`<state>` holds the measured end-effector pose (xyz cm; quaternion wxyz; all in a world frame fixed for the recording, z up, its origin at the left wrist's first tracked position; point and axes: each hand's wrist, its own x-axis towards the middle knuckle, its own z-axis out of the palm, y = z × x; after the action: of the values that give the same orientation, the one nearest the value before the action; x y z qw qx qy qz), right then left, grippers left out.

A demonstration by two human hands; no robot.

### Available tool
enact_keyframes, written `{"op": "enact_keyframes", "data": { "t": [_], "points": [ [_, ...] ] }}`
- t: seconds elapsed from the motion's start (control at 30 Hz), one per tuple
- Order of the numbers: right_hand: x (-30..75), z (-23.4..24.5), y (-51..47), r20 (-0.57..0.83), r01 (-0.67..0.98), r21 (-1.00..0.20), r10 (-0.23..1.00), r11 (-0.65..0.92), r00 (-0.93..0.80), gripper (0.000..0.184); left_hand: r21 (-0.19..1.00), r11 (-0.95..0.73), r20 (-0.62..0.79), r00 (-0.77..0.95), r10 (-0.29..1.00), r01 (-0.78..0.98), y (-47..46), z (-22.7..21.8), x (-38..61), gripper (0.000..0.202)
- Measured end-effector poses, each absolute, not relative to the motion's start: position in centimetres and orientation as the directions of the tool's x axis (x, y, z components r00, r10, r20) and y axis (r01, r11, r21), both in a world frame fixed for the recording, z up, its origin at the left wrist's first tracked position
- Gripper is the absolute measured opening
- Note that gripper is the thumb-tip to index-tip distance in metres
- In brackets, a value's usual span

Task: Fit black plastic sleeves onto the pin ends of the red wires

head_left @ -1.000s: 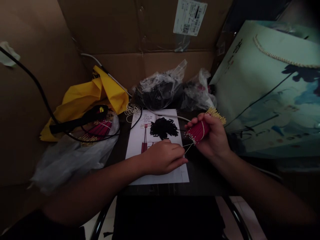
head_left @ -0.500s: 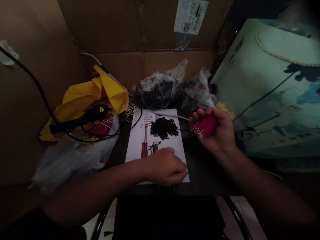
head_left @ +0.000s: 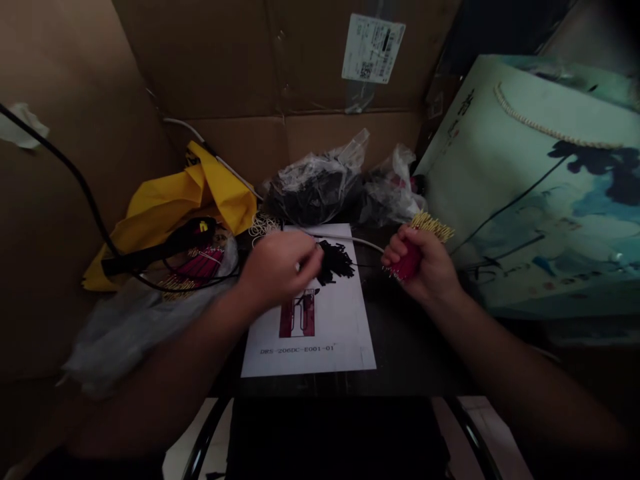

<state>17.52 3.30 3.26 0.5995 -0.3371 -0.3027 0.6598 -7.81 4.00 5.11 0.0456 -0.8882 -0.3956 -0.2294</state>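
Note:
My right hand (head_left: 425, 267) is closed round a bundle of red wires with gold tips (head_left: 423, 241), held just right of a white printed sheet (head_left: 320, 327). My left hand (head_left: 280, 267) hovers over the upper part of that sheet, blurred, its fingers curled beside a small heap of short black tube pieces (head_left: 336, 259). Whether it holds anything I cannot make out. A red picture and a line of print show on the lower half of the sheet.
Cardboard walls (head_left: 280, 73) close in the back and left. A yellow bag (head_left: 175, 200), a black-handled tool (head_left: 160, 247) and more red wires (head_left: 197, 263) lie left. Clear bags of black parts (head_left: 320, 183) sit behind the sheet. A pale gift bag (head_left: 540, 180) stands right.
My left hand has gone from the sheet's lower right edge up and left to the black pieces. My right hand has closed tighter on the bundle and come slightly left.

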Motion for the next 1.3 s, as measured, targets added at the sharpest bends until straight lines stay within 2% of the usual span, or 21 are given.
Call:
{"op": "enact_keyframes", "data": {
  "t": [0.1,0.17,0.23,0.3,0.4,0.47,0.73,0.97,1.03,1.07,1.17,1.23,1.3],
  "points": [
    [17.3,2.8,3.4,-0.123,-0.554,-0.823,0.992,-0.124,-0.040,0.015,-0.062,-0.368,0.333,0.367,0.869,0.928,6.4,5.9,-10.8,0.033],
    [17.3,2.5,3.6,-0.153,-0.536,-0.832,0.988,-0.143,-0.026,0.015,-0.124,-0.278,0.225,0.299,0.927,0.953,7.5,5.6,-12.5,0.037],
    [17.3,2.2,3.8,-0.175,-0.529,-0.834,0.985,-0.155,-0.013,0.014,-0.148,-0.241,0.193,0.267,0.944,0.959,8.0,4.9,-13.5,0.039],
    [17.4,1.9,4.1,-0.191,-0.527,-0.834,0.982,-0.165,-0.005,0.013,-0.144,-0.299,0.181,0.322,0.929,0.943,8.2,4.3,-13.7,0.038],
    [17.5,1.6,4.3,-0.212,-0.523,-0.833,0.977,-0.177,0.006,0.014,-0.069,-0.516,0.096,0.521,0.848,0.854,8.1,3.6,-13.0,0.030],
    [17.5,1.5,4.4,-0.221,-0.520,-0.834,0.975,-0.186,0.007,0.014,-0.046,-0.589,0.040,0.591,0.806,0.806,7.8,3.3,-12.0,0.026],
    [17.4,1.2,4.3,-0.222,-0.507,-0.841,0.975,-0.189,0.005,0.014,-0.144,-0.505,0.054,0.517,0.855,0.851,6.6,1.6,-9.9,0.021],
    [17.3,1.2,4.1,-0.190,-0.466,-0.870,0.982,-0.163,0.012,0.015,-0.098,-0.504,0.082,0.512,0.855,0.858,6.9,1.8,-10.1,0.021],
    [16.7,1.4,3.6,-0.159,-0.444,-0.885,0.987,-0.139,0.007,0.015,-0.028,-0.519,0.143,0.517,0.844,0.854,6.6,2.3,-9.8,0.022],
    [16.3,1.7,3.3,-0.140,-0.436,-0.891,0.990,-0.128,-0.005,0.014,0.047,-0.536,0.189,0.520,0.833,0.843,6.2,2.7,-9.5,0.023],
    [14.7,2.6,1.9,-0.092,-0.404,-0.909,0.995,-0.102,-0.046,0.012,0.436,-0.564,0.301,0.477,0.826,0.701,4.1,3.8,-8.1,0.035],
    [13.5,3.3,0.8,-0.048,-0.337,-0.940,0.998,-0.055,-0.027,0.010,0.698,-0.518,0.246,0.514,0.822,0.495,2.2,4.3,-6.9,0.057],
    [12.3,4.0,-0.4,0.075,-0.266,-0.962,0.995,0.054,-0.070,0.008,0.836,-0.446,0.180,0.608,0.774,0.320,0.5,4.5,-5.8,0.072]
  ]
}}
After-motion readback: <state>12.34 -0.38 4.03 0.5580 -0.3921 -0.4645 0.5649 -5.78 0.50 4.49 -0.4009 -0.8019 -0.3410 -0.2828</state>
